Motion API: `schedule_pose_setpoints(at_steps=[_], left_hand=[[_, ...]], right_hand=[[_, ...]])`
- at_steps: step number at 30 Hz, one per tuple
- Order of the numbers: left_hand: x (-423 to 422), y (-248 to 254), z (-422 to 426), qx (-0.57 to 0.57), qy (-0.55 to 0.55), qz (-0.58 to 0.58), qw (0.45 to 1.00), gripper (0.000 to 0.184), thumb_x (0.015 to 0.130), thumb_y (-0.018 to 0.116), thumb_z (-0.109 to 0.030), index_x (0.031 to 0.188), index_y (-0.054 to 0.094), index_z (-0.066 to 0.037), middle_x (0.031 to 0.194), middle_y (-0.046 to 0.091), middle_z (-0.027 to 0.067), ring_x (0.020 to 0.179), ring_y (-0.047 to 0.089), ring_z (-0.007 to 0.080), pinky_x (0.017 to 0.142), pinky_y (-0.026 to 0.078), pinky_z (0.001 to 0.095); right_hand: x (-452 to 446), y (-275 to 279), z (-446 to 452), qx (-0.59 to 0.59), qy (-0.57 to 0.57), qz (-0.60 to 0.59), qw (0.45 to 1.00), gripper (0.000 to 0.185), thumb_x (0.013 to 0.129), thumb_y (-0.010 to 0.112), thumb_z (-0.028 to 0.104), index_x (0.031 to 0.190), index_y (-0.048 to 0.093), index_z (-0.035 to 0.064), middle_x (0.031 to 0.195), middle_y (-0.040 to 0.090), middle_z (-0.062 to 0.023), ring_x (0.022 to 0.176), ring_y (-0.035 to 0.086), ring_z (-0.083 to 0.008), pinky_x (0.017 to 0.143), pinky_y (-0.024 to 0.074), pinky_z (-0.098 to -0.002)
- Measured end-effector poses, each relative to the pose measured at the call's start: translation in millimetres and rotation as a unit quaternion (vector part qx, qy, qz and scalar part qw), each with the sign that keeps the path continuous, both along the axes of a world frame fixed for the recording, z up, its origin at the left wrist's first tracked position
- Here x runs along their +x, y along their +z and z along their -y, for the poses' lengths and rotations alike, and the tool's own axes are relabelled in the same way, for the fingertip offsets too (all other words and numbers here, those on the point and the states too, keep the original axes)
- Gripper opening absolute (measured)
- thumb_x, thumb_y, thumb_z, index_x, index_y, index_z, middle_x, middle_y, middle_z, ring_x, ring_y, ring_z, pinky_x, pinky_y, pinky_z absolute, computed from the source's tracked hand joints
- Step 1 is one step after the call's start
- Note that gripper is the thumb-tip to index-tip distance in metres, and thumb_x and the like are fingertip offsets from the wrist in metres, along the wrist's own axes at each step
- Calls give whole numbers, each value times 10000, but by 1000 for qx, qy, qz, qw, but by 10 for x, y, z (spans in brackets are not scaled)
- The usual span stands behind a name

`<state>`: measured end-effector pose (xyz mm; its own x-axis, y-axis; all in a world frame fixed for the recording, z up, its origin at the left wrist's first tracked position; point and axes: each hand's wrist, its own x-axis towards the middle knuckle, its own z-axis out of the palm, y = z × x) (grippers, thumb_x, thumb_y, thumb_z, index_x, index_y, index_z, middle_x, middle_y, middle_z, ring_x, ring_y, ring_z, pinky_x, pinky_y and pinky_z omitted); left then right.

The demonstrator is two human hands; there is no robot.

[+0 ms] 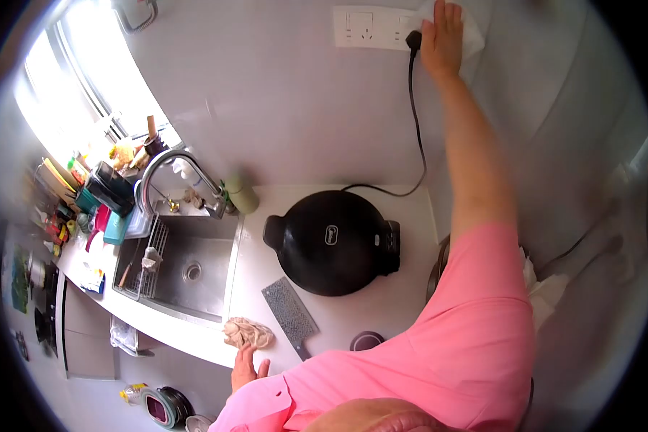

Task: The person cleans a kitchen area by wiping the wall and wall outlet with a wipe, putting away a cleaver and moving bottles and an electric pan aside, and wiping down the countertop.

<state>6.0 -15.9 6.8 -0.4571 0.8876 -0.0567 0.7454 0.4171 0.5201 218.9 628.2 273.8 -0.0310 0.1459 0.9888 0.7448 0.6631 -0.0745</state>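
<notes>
High on the wall, my right hand [445, 45] presses a thin white wipe [473, 34] against the surface, its fingers stretched upward. Just left of it is a white socket panel [349, 27] with a black plug [413, 40] in it. The plug's cord [416, 115] runs down to a closed round black electric griddle [331, 243] on the counter. My left hand [246, 370] is at the counter's front edge, fingers apart, its tips at a crumpled beige cloth [248, 333]. Whether they touch the cloth, I cannot tell.
A cleaver [289, 309] lies between the cloth and the griddle. Further left is a steel sink [194, 288] with a curved faucet [158, 162] and a wire rack [151, 259]. A green bottle [242, 194] stands behind. Kitchen items crowd the window sill. A dark round lid [367, 340] sits near my body.
</notes>
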Motion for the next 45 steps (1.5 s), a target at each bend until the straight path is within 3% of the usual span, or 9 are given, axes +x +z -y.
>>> schedule_pose_setpoints(at_steps=[10, 14, 20, 25, 27, 34, 36, 40, 45], left_hand=[[82, -49, 295, 39, 32, 10, 999, 440, 823, 638, -222, 1180, 469, -27, 1264, 470, 191, 1138, 483, 373, 912, 433, 416], [99, -246, 487, 46, 34, -3, 998, 431, 827, 631, -221, 1173, 467, -21, 1259, 470, 197, 1132, 485, 375, 903, 436, 418], [-37, -180, 426, 38, 34, -10, 999, 423, 826, 627, -223, 1158, 468, -15, 1241, 477, 198, 1115, 494, 376, 887, 442, 420], [-182, -218, 490, -36, 32, -7, 999, 417, 833, 618, -240, 1153, 472, -15, 1231, 480, 205, 1109, 491, 387, 880, 443, 427], [-213, -239, 486, -37, 29, -7, 999, 420, 835, 616, -240, 1154, 470, -10, 1234, 475, 213, 1110, 488, 394, 880, 443, 431], [-219, -204, 365, -16, 28, 19, 999, 440, 832, 625, -248, 1158, 466, 1, 1244, 468, 219, 1114, 484, 394, 882, 442, 432], [-236, -247, 415, -10, 37, 23, 999, 442, 832, 626, -247, 1161, 465, 0, 1246, 466, 220, 1115, 484, 393, 883, 441, 433], [-261, -380, 520, -47, 18, 14, 999, 434, 828, 629, -226, 1167, 465, -10, 1255, 463, 213, 1120, 484, 386, 882, 444, 432], [-223, -80, 160, -20, 14, 16, 1000, 425, 813, 642, -184, 1169, 469, -26, 1249, 469, 204, 1124, 482, 384, 882, 449, 431]], right_hand=[[137, -1429, 374, -158, 14, -56, 986, 513, 868, 444, 107, 1373, 373, 43, 1422, 334, -191, 1356, 255, -327, 1119, 208, -389], [-438, -1296, 673, -89, 214, -95, 968, 583, 883, 406, 75, 1442, 241, 71, 1500, 212, -152, 1379, 218, -318, 1140, 164, -406], [-1206, -1428, 520, -171, 53, -25, 984, 635, 946, 396, 368, 1468, 162, 92, 1505, 196, -166, 1374, 201, -357, 1116, 165, -426], [-1001, -1779, 618, -209, 106, -191, 953, 591, 947, 376, 371, 1450, 217, 104, 1458, 294, -184, 1317, 298, -380, 1087, 226, -451], [-850, -2045, 456, -556, -22, -2, 831, 557, 951, 318, 427, 1391, 321, 85, 1389, 404, -190, 1252, 394, -382, 1047, 290, -462], [-754, -2107, 771, -540, -1, -94, 836, 497, 975, 235, 347, 1307, 419, 27, 1214, 545, -236, 1093, 536, -398, 958, 414, -446], [-755, -2000, 805, -556, -4, -104, 825, 538, 970, 272, 398, 1376, 348, 55, 1347, 438, -222, 1223, 437, -383, 961, 413, -447], [-930, -1601, 221, -171, 19, 6, 985, 735, 926, 372, 493, 1457, 153, 35, 1536, -9, -166, 1410, 59, -338, 1084, 245, -424], [-981, -2250, 431, -287, 99, -73, 950, 798, 916, 384, 513, 1473, 12, 78, 1532, -2, -183, 1416, 16, -338, 1112, 158, -452]])
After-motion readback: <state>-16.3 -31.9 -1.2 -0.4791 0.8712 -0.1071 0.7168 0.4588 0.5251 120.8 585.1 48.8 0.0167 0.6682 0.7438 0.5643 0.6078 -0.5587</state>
